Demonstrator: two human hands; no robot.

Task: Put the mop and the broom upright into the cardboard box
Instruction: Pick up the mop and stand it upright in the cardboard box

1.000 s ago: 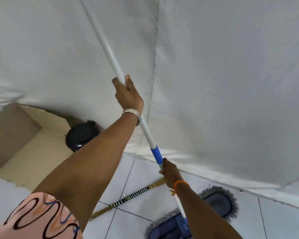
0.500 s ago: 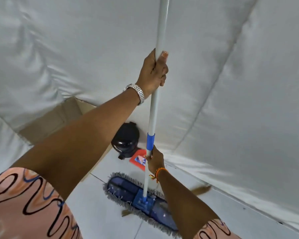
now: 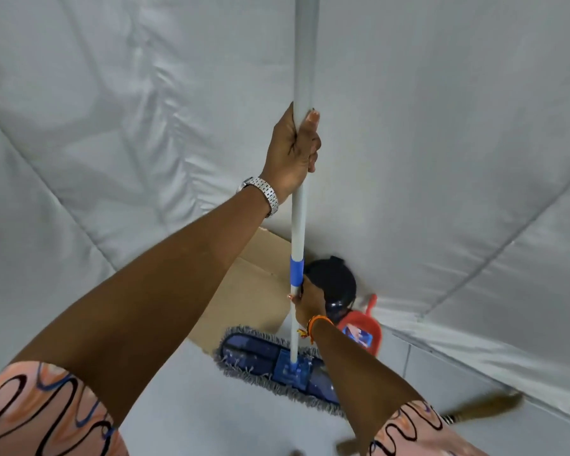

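White tiled floor (image 3: pixel 185 419) under cardboard box (image 3: pixel 244 301), dustpan (image 3: pixel 362 330), broom (image 3: pixel 481 408).

The mop (image 3: pixel 278 363) has a grey-white pole, a blue band just above the lower grip, and a blue, grey-fringed head below it; beyond, tan cardboard box (image 3: pixel 244 291), red dustpan (image 3: pixel 362 330).

A smooth, matt pale pole (image 3: pixel 298 225) with a blue plastic collar (image 3: pixel 296 272) is being shown; below the hands, a fringed cloth mop head (image 3: pixel 254 357), matt brown cardboard (image 3: pixel 250 291) and glossy red plastic dustpan (image 3: pixel 362 330).
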